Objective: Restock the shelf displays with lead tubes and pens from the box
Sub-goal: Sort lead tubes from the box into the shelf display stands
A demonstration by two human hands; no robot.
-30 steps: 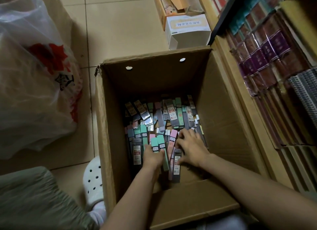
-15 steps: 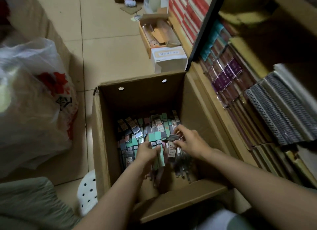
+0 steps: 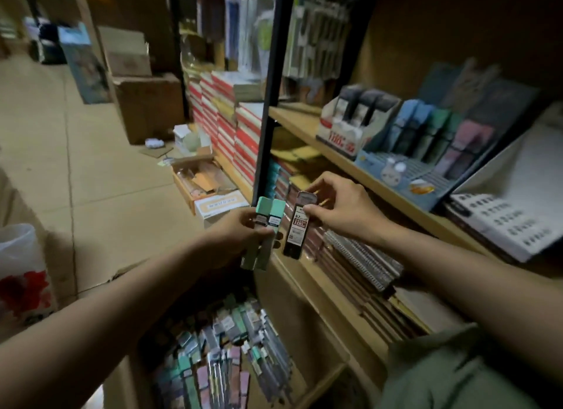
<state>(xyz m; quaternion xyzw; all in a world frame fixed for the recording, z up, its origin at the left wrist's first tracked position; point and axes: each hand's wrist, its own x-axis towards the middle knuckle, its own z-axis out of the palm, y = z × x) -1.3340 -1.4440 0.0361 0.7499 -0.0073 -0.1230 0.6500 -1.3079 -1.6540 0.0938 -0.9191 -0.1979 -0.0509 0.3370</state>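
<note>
An open cardboard box (image 3: 320, 341) of mixed lead tubes (image 3: 231, 347) is sitting lowest, against the shelf edge (image 3: 380, 192). Above it, the left hand (image 3: 240, 235) is gripping two mint-green tubes (image 3: 263, 235); the right hand (image 3: 341, 207) is pinching a dark tube (image 3: 298, 228). Beyond, shelf displays (image 3: 405, 140) are standing; open floor (image 3: 91, 164) is lying left.

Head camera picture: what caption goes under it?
Left hand holds two green tubes, right hand a black tube, near the shelf.

Box (image 3: 316, 341) below shelf (image 3: 359, 177)
</note>
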